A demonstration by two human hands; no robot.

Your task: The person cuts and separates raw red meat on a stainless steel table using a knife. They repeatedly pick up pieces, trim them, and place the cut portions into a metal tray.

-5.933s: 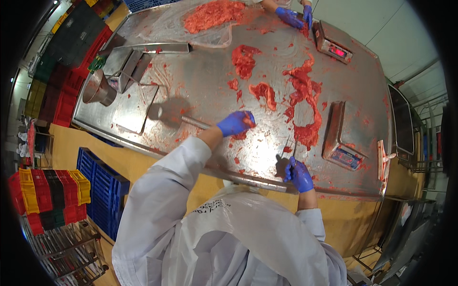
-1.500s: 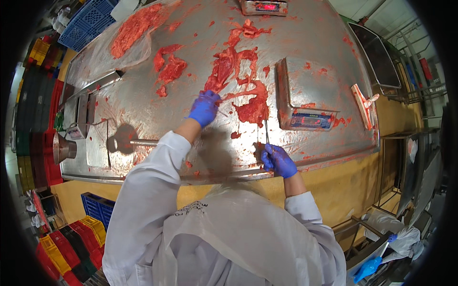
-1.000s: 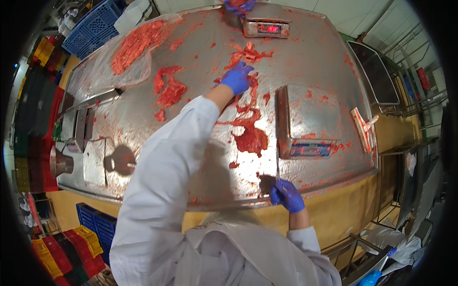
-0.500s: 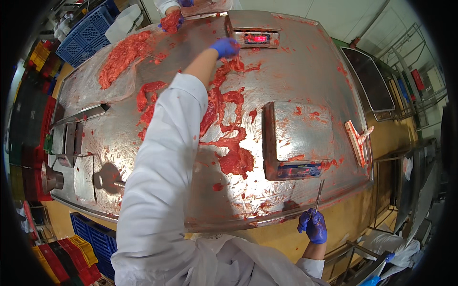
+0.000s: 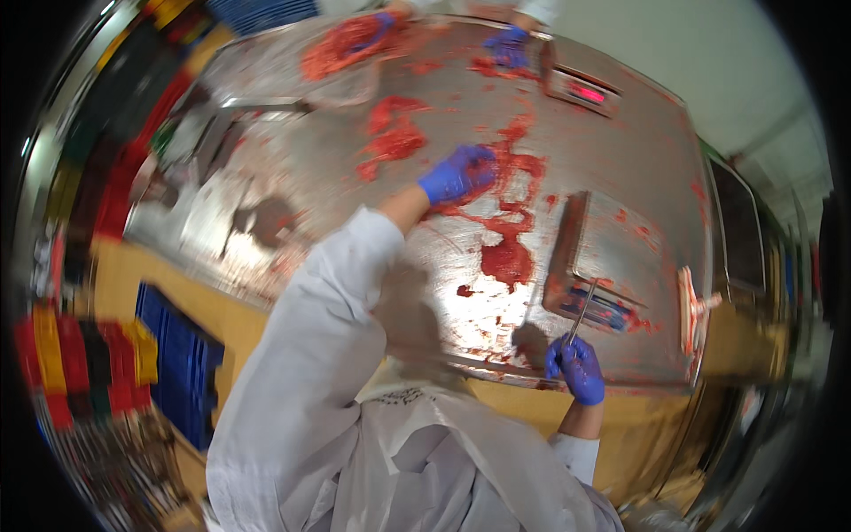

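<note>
My left hand (image 5: 456,175), in a blue glove, reaches over the middle of the metal table, at the left edge of a long trail of red meat pieces (image 5: 510,262). Its fingers are blurred over the meat, so I cannot make out whether they grip any. My right hand (image 5: 581,371), also gloved in blue, is closed around a slim pointed metal tool (image 5: 581,312). The tool points up and away, in front of the near scale (image 5: 612,244); its handle is mostly hidden in the hand. More red meat (image 5: 394,142) lies left of my left hand.
Across the table (image 5: 674,133), a co-worker's one gloved hand is on a meat pile (image 5: 332,55), the other (image 5: 508,46) beside the far scale (image 5: 583,89). A red-stained white object (image 5: 689,310) lies at the right edge. Metal containers (image 5: 213,142) stand left; a blue crate (image 5: 177,363) is below.
My left hand has drawn back from the far scale to the mid-table meat. My right hand still holds the tool. The co-worker's hands have shifted to the pile and beside the scale. The view has turned.
</note>
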